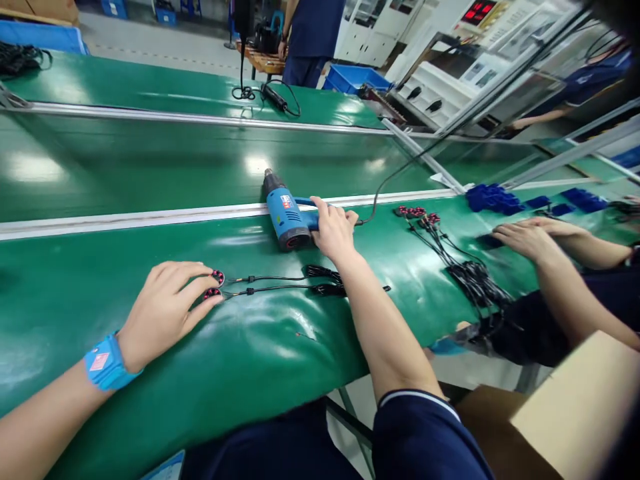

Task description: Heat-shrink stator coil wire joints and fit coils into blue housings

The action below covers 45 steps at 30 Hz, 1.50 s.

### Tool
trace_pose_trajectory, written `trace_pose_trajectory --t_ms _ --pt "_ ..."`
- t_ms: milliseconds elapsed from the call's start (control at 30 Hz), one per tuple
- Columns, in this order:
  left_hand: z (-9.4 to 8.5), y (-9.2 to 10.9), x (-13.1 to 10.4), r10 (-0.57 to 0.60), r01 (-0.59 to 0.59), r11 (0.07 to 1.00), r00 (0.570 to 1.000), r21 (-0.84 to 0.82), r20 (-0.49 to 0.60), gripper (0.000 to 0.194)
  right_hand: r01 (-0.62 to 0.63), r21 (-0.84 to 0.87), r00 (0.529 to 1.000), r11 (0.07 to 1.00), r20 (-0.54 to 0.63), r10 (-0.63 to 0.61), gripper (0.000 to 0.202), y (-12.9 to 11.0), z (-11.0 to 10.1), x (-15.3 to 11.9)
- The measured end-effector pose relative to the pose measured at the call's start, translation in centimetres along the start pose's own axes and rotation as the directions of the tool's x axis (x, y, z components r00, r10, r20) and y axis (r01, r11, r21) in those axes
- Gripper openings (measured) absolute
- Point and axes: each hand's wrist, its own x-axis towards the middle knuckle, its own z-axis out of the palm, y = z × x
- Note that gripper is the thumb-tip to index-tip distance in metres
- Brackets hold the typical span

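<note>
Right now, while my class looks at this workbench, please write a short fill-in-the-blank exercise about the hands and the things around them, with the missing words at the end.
1. The ____ hand is on the heat gun.
2. The left hand touches ____ small round parts.
3. The wristband is mainly ____.
4. The work surface is ____.

Missing words: right; two; blue; green.
</note>
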Motion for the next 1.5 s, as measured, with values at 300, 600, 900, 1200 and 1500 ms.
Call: trace_pose_trajectory --t_ms 300,600,900,1200,1500 --pt "2.2 -3.4 -0.1 -0.06 0.081 0.993 0.973 -0.084 0.222 0.032 0.168 0.456 0.974 0.874 -0.211 -0.077 0.046 -2.4 -3.3 -4.7" --pt "3.2 -5.0 1.6 -0.032 0.144 0.953 0.923 -0.267 0.384 0.046 0.362 0.64 0.822 0.678 0.125 -0.556 0.021 -12.8 -3.1 -4.6" --pt "3.6 -3.9 1.2 -0.042 0.069 0.976 0.99 -0.206 0.134 0.036 -0.175 0.957 0.845 0.233 0.267 -0.463 0.016 -13.7 -0.6 -4.7" --pt "3.4 -2.9 1.2 -0.006 0.019 0.981 0.998 -0.192 0.07 0.032 -0.413 0.911 0.783 0.01 0.36 -0.508 0.027 -13.7 -0.2 -4.5" --pt "3.7 -4.6 0.6 -0.044 0.108 0.969 0.96 -0.22 0.277 0.041 -0.014 0.929 0.868 0.369 0.195 -0.457 0.035 -12.0 -1.7 -5.0"
